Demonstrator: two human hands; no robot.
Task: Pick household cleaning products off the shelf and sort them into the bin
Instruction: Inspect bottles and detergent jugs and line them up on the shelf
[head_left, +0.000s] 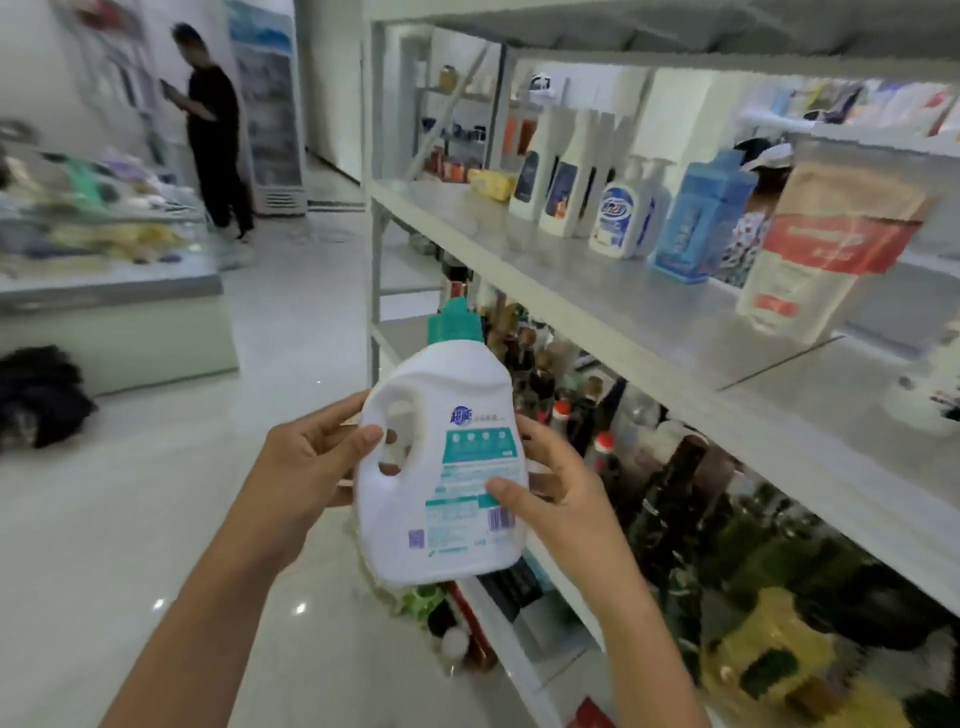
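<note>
Holding a white detergent jug (441, 467) in both hands, I stand in a shop aisle beside a grey metal shelf unit (597, 291). The jug is off the shelf, in the air in front of me, upright and tipped slightly. Its teal cap (454, 322) is at the top, and its back label, with a barcode, is turned towards me. My left hand (306, 457) grasps the handle side, with the thumb lying across the handle and the fingers curled behind the body. My right hand (561, 499) grasps the opposite edge, thumb pressed on the lower part of the label, fingers wrapped round the back.

On the shelf board at right stand two tall white bottles (540, 171), a white pump bottle (618, 213) with a blue label and a blue carton (701, 218). Nearest to me is a pale refill pouch (821, 244) with a red band. The tier beneath is crowded with dark glass bottles (670, 493), some with red caps. Yellow-green packs (769, 660) lie lower down at the right, too blurred to read.

Across the glossy pale floor (156, 493), a person in black clothes (213, 130) stands near a glass-door cooler (270, 104), holding something in front of the chest. A low display counter (104, 291) piled with pale goods fills the left side, with a dark fuzzy heap (36, 395) on the floor at its foot.
</note>
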